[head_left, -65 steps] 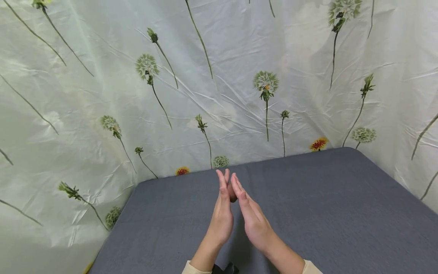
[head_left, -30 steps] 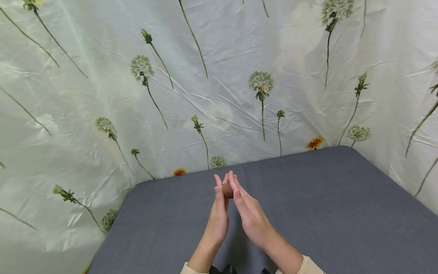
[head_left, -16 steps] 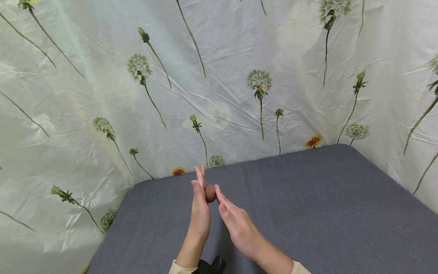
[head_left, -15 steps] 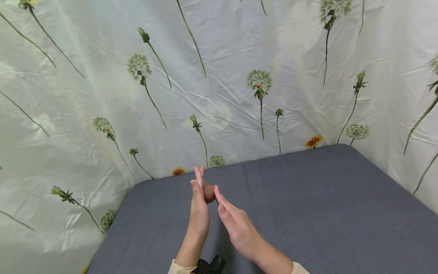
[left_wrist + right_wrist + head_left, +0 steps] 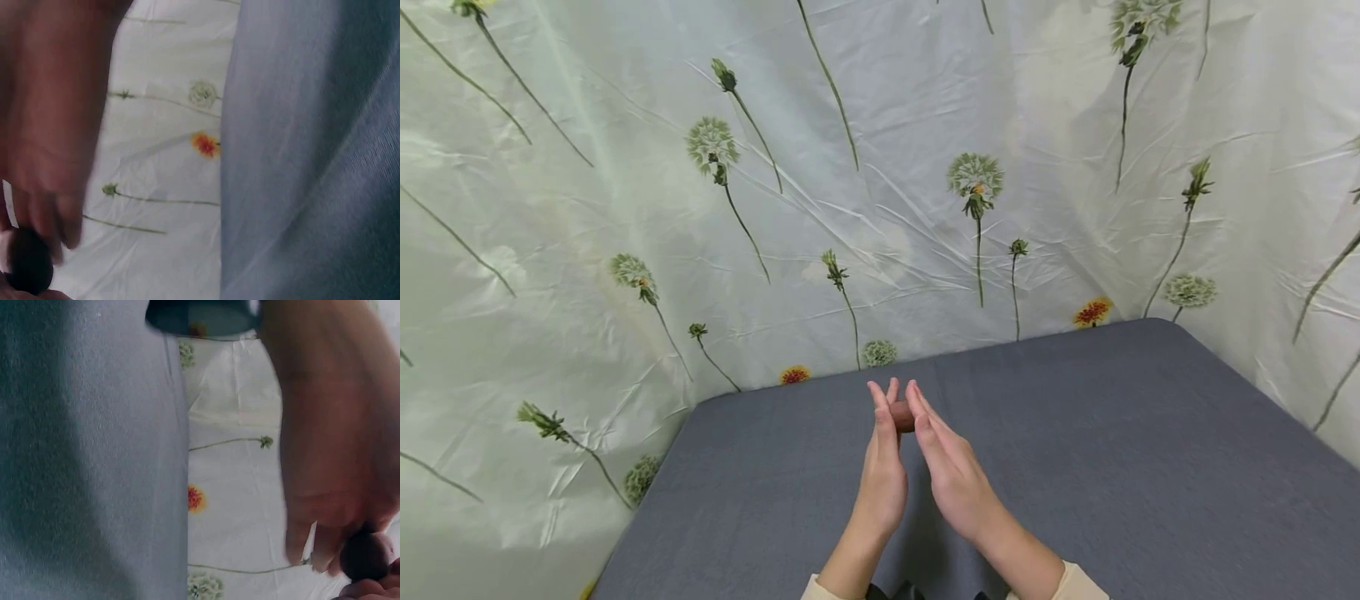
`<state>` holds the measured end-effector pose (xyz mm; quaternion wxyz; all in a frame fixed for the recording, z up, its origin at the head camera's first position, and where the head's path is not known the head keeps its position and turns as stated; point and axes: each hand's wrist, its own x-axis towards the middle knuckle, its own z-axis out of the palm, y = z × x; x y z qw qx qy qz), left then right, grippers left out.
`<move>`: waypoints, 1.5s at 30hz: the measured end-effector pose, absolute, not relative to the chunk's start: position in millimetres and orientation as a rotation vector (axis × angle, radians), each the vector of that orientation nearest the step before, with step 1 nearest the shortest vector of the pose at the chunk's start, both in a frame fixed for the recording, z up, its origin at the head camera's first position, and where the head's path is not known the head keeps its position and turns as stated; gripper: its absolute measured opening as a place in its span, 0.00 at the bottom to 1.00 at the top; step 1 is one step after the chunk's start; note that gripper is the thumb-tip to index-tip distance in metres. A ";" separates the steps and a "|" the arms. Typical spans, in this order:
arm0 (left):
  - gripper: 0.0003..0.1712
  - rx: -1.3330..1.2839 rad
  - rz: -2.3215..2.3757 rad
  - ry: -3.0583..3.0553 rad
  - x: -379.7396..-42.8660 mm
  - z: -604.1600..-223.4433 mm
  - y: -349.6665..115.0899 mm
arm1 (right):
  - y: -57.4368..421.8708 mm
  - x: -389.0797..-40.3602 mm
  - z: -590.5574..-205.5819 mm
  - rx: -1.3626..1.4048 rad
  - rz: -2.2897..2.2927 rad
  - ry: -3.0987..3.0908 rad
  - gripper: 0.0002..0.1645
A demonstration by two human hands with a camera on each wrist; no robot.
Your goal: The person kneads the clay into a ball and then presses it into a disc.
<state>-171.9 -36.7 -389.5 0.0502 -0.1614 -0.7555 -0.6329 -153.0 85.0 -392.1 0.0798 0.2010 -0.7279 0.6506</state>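
A wrinkly white sheet (image 5: 895, 108) with printed flowers (image 5: 976, 177) hangs behind a soft-looking gray table (image 5: 1120, 442). Above the table, the left hand (image 5: 884, 471) and right hand (image 5: 953, 475) have straight fingers, pressing a brown lump (image 5: 902, 417) between them.

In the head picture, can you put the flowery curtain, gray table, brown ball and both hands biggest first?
Flowery curtain
Gray table
Left hand and right hand: too alike to rank
Brown ball, partly hidden
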 end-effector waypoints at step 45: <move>0.35 -0.624 -1.947 -2.281 -180.5 -376.4 -48.3 | 82.8 -150.2 -396.2 0.843 1.861 -2.082 0.33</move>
